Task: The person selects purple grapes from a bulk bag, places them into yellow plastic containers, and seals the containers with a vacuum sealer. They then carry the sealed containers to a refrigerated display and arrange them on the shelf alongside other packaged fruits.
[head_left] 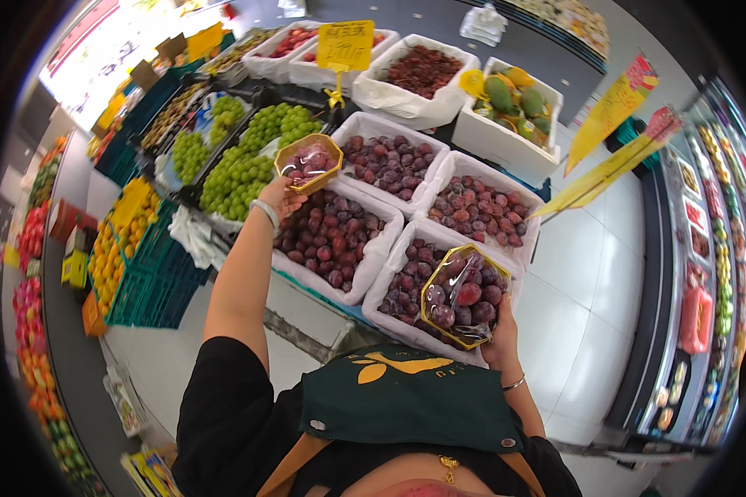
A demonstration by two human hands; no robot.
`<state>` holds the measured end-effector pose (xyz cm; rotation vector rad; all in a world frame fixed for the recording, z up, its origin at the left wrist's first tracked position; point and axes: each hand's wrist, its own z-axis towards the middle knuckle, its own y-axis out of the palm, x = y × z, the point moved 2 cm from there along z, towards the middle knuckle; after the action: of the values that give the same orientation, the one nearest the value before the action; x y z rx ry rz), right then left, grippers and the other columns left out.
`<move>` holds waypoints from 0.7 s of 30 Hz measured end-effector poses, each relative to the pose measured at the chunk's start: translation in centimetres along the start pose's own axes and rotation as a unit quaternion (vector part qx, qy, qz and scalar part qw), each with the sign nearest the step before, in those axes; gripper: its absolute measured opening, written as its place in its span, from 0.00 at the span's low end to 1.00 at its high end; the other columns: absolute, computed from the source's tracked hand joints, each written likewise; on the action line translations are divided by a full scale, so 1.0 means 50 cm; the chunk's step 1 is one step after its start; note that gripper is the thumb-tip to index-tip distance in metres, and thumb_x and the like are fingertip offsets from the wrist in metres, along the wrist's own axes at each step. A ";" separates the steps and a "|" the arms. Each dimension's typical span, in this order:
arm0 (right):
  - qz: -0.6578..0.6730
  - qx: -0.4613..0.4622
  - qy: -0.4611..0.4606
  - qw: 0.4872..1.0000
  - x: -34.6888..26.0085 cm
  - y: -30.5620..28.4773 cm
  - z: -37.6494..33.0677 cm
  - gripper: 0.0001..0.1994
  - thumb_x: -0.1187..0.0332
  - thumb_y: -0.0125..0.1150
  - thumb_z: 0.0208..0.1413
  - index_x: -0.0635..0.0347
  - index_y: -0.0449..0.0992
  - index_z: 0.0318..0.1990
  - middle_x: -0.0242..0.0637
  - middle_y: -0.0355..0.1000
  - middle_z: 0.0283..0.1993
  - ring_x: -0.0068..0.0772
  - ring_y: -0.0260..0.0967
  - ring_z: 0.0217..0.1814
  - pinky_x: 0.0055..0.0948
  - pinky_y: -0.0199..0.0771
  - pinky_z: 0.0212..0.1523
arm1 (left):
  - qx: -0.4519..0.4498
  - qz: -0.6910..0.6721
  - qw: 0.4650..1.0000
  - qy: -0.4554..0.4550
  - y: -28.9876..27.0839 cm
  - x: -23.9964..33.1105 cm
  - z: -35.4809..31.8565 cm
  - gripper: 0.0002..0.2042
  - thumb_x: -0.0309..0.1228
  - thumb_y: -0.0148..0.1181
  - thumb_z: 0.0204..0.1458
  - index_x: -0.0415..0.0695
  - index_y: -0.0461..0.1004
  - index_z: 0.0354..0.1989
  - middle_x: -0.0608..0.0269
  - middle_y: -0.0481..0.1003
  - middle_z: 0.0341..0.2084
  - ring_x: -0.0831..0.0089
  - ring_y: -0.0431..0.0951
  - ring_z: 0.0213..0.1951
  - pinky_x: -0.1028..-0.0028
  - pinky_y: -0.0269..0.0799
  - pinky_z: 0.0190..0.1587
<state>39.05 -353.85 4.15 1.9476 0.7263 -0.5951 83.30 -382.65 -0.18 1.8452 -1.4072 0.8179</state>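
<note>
My left hand (281,197), arm stretched forward, grips the near edge of a gold-rimmed hexagonal tray of reddish grapes or plums (308,163). That tray is over the border between green grapes (242,176) and boxes of dark fruit. Nearer to me, my right hand (502,338) is closed on the right side of a larger gold-rimmed tray of plums (469,294), covered in shiny clear film and tilted toward me. Beneath it lies a white foam box of dark plums (399,294). Loose dark plums (327,240) fill the box under my left wrist.
Two more foam boxes of plums (482,211) adjoin these. Behind stand a box of dark red fruit (423,73), a box of mangoes (514,103) and a yellow sign (344,45). Teal crates (145,286) are at left. Yellow pennants (609,182) hang at right, before a refrigerated shelf (680,306).
</note>
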 end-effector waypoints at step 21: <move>-0.755 0.247 -0.301 0.528 -0.077 0.136 0.070 0.21 0.57 0.51 0.61 0.39 0.66 0.62 0.39 0.65 0.38 0.41 0.69 0.36 0.37 0.72 0.34 | 0.113 0.404 0.731 0.538 0.063 0.121 -0.005 0.21 0.36 0.58 0.52 0.39 0.71 0.54 0.47 0.68 0.54 0.54 0.68 0.56 0.64 0.62 0.59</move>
<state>40.72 -360.49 9.26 0.7723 1.7924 -2.5675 81.56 -386.40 5.26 0.4392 -1.2170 2.1089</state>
